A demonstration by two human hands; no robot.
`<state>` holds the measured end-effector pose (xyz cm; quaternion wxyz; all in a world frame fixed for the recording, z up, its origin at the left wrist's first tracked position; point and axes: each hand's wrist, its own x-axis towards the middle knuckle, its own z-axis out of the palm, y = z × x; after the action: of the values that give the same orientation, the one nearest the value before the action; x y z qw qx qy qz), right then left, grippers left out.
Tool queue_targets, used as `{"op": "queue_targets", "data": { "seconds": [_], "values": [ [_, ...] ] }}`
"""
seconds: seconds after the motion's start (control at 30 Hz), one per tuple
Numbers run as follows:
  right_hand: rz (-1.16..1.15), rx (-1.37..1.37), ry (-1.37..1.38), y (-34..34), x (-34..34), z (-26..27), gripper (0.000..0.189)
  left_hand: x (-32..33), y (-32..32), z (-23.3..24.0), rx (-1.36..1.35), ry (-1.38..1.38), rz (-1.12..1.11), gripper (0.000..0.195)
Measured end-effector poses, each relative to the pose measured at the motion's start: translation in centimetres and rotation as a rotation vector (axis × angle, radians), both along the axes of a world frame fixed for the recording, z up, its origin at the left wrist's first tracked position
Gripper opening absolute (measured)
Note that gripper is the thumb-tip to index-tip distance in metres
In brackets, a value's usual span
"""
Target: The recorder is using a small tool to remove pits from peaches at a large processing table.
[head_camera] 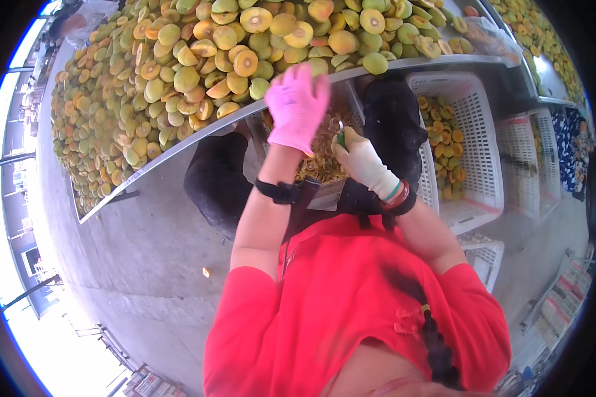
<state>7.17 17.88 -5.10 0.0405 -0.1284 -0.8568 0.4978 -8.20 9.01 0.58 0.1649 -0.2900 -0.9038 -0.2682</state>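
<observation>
My left hand (298, 106), in a pink glove, reaches over the metal rim (198, 133) of a table heaped with halved stone fruit (186, 79). Its fingers and thumb are apart at the heap's near edge, beside a green fruit half (318, 66). I see nothing clearly held in it. In a white glove, my right hand (365, 160) grips a small tool with a green handle (341, 141) and a short, bright metal tip (340, 125). Below both hands, between my knees, stands a container of yellowish-brown fruit scraps (323, 166).
To the right, a white perforated plastic crate (477, 134) holds fruit halves (442, 144), with more crates (521, 159) beyond. A plastic bag (494, 37) lies at the table's right end. Another person (82, 25) is at the far left; patterned clothing (568, 149) shows at right.
</observation>
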Motion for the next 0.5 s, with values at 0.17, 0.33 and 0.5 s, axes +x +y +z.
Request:
{"op": "queue_targets", "data": {
  "seconds": [0.17, 0.33, 0.5],
  "values": [
    [0.188, 0.292, 0.290, -0.7, 0.3, -0.5, 0.014, -5.9, -3.6, -1.4, -0.641, -0.184, 0.059, 0.045],
    [0.035, -0.090, 0.088, -1.3, 0.3, 1.5, 0.016, -7.9, -0.3, 0.4, -0.839, -0.539, 0.015, 0.057],
    [0.030, -0.077, 0.043, -0.6, 0.6, 2.3, 0.017, -8.7, 0.2, 1.3, -0.725, -0.664, -0.022, 0.058]
  ]
}}
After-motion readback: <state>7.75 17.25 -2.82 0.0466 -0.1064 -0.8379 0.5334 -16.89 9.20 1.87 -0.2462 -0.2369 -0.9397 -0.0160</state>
